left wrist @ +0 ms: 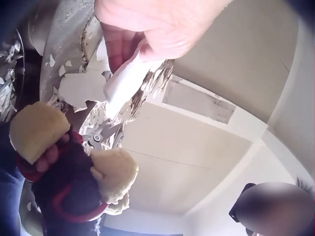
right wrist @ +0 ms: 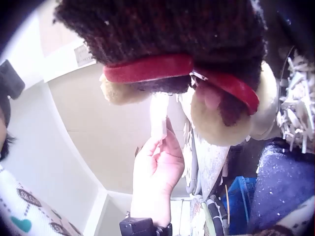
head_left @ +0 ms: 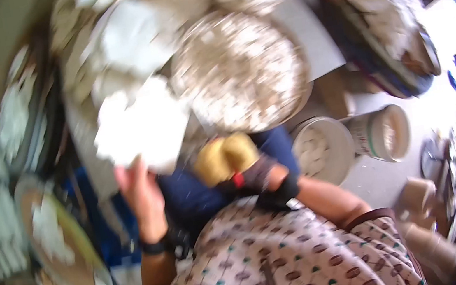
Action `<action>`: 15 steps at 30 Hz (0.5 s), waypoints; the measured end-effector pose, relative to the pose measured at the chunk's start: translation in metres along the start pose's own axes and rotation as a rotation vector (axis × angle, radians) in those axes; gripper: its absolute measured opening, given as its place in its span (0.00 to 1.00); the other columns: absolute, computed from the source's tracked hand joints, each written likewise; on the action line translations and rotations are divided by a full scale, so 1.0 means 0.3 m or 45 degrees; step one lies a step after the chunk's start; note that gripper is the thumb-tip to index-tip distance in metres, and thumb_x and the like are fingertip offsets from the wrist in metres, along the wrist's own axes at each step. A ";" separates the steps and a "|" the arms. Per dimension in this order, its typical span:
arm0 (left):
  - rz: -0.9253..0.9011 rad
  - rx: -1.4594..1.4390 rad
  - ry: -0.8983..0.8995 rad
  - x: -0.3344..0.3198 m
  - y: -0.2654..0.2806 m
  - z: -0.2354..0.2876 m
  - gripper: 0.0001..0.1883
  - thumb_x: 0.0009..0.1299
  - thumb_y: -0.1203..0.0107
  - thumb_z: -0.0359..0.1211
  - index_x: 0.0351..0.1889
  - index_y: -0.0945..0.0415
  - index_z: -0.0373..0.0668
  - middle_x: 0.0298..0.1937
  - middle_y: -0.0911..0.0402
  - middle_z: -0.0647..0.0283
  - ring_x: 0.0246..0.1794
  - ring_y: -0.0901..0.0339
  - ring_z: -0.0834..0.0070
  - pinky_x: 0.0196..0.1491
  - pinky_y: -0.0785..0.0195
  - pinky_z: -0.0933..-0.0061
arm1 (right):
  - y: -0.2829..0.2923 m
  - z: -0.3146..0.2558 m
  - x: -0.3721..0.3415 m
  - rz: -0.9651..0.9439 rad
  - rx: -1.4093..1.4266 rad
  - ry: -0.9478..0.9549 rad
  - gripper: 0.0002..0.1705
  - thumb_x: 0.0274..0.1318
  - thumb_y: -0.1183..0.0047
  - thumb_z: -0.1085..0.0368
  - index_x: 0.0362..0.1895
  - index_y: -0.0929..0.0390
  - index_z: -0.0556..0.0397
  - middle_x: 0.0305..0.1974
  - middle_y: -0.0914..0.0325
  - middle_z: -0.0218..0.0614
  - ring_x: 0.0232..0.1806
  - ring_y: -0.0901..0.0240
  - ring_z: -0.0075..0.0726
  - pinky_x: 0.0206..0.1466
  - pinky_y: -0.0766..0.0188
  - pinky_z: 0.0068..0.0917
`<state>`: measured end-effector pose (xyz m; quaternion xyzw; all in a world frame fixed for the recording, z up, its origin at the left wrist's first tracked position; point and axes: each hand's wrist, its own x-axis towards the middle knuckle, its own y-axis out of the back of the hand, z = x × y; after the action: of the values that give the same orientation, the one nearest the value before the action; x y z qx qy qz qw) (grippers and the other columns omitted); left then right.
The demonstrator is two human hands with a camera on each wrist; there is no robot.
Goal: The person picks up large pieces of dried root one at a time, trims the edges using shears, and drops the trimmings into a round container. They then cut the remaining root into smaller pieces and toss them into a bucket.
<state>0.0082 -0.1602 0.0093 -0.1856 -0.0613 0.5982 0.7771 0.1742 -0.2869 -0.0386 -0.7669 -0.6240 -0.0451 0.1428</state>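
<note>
My bare left hand (head_left: 143, 197) pinches a flat white piece (head_left: 146, 128) with a jagged edge, fingers on one side and thumb on the other. In the left wrist view the white piece (left wrist: 125, 81) stands edge-on, its lower end near the metal head of the hand shears (left wrist: 98, 138). My right hand (head_left: 253, 174), in a dark knitted glove, grips the shears by their red handles (right wrist: 147, 69). Thick yellowish pads (head_left: 224, 158) sit about the gloved fingers and handles. Bare fingertips (left wrist: 47, 160) show below one pad.
Ahead is a round basin (head_left: 309, 86) heaped with white fragments, beside more white pieces (head_left: 135, 35). A bucket (head_left: 341, 170) of pale pieces and a second bucket (head_left: 359, 134) stand at right. Filled containers flank both sides, including an oval one (head_left: 93, 245) at left.
</note>
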 end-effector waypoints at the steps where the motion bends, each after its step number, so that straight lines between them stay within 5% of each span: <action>1: -0.020 0.062 -0.021 0.012 0.017 -0.025 0.20 0.64 0.49 0.25 0.54 0.36 0.39 0.48 0.27 0.62 0.44 0.29 0.76 0.42 0.35 0.74 | 0.009 -0.085 0.033 0.018 0.038 0.006 0.07 0.35 0.53 0.76 0.25 0.27 0.58 0.27 0.25 0.42 0.32 0.27 0.42 0.34 0.31 0.31; 2: 0.075 0.086 0.084 0.004 0.015 -0.025 0.20 0.63 0.48 0.25 0.54 0.36 0.39 0.49 0.27 0.60 0.46 0.28 0.73 0.45 0.34 0.72 | 0.008 -0.120 0.038 0.160 -0.335 0.154 0.04 0.35 0.53 0.77 0.21 0.28 0.58 0.23 0.28 0.40 0.28 0.29 0.38 0.30 0.33 0.30; 5: -0.020 0.103 0.122 0.032 -0.019 -0.059 0.28 0.61 0.46 0.29 0.59 0.42 0.37 0.56 0.32 0.57 0.51 0.31 0.67 0.51 0.37 0.68 | 0.036 -0.182 0.021 -0.031 0.258 -0.036 0.07 0.39 0.51 0.73 0.15 0.35 0.55 0.18 0.35 0.36 0.21 0.38 0.37 0.25 0.40 0.27; 6: -0.065 0.336 0.080 -0.019 -0.121 0.031 0.26 0.63 0.47 0.31 0.59 0.39 0.33 0.54 0.30 0.53 0.49 0.30 0.67 0.51 0.38 0.65 | 0.038 -0.167 0.023 0.146 -0.146 0.279 0.06 0.41 0.50 0.70 0.17 0.31 0.54 0.18 0.34 0.35 0.22 0.37 0.38 0.26 0.39 0.26; 7: -0.121 0.328 0.025 -0.026 -0.164 0.038 0.25 0.63 0.47 0.32 0.57 0.38 0.32 0.54 0.30 0.53 0.49 0.30 0.67 0.50 0.38 0.65 | 0.006 0.039 0.010 0.413 -0.269 0.360 0.06 0.41 0.49 0.68 0.18 0.30 0.54 0.19 0.33 0.35 0.23 0.35 0.39 0.27 0.39 0.28; 9: -0.158 0.344 -0.042 -0.025 -0.197 0.025 0.25 0.63 0.47 0.31 0.56 0.38 0.31 0.53 0.30 0.53 0.48 0.30 0.66 0.50 0.38 0.65 | 0.035 -0.028 -0.003 0.428 0.128 0.169 0.15 0.52 0.55 0.59 0.18 0.29 0.54 0.16 0.34 0.32 0.19 0.38 0.33 0.23 0.40 0.26; 10: -0.166 0.362 -0.045 -0.020 -0.199 0.024 0.25 0.63 0.47 0.31 0.57 0.38 0.31 0.53 0.30 0.52 0.49 0.30 0.65 0.51 0.38 0.64 | 0.024 -0.250 -0.009 0.179 0.612 -0.118 0.26 0.63 0.62 0.53 0.15 0.31 0.54 0.13 0.35 0.29 0.14 0.42 0.26 0.19 0.42 0.24; 11: -0.166 0.387 -0.045 -0.019 -0.199 0.020 0.25 0.62 0.47 0.30 0.57 0.39 0.31 0.53 0.30 0.51 0.49 0.30 0.64 0.51 0.38 0.64 | 0.028 -0.136 -0.025 0.400 0.062 -0.091 0.15 0.57 0.55 0.61 0.23 0.25 0.56 0.21 0.25 0.33 0.23 0.35 0.25 0.27 0.35 0.28; 14: -0.208 0.573 -0.257 0.024 -0.164 -0.045 0.26 0.61 0.47 0.27 0.58 0.40 0.31 0.54 0.31 0.49 0.51 0.32 0.62 0.53 0.40 0.62 | 0.063 0.006 -0.030 0.379 -0.098 -0.159 0.15 0.57 0.55 0.59 0.33 0.21 0.57 0.28 0.21 0.35 0.29 0.29 0.28 0.33 0.31 0.27; 15: -0.236 0.512 -0.276 0.030 -0.179 -0.047 0.27 0.61 0.47 0.26 0.58 0.41 0.31 0.55 0.32 0.48 0.51 0.32 0.62 0.54 0.41 0.61 | 0.067 -0.003 -0.031 0.459 -0.274 0.037 0.11 0.54 0.54 0.62 0.32 0.24 0.56 0.27 0.23 0.36 0.29 0.30 0.31 0.34 0.32 0.28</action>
<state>0.0639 -0.1663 0.0147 0.0444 -0.0408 0.5409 0.8389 0.1918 -0.2997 -0.0433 -0.8762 -0.4662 -0.0961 0.0749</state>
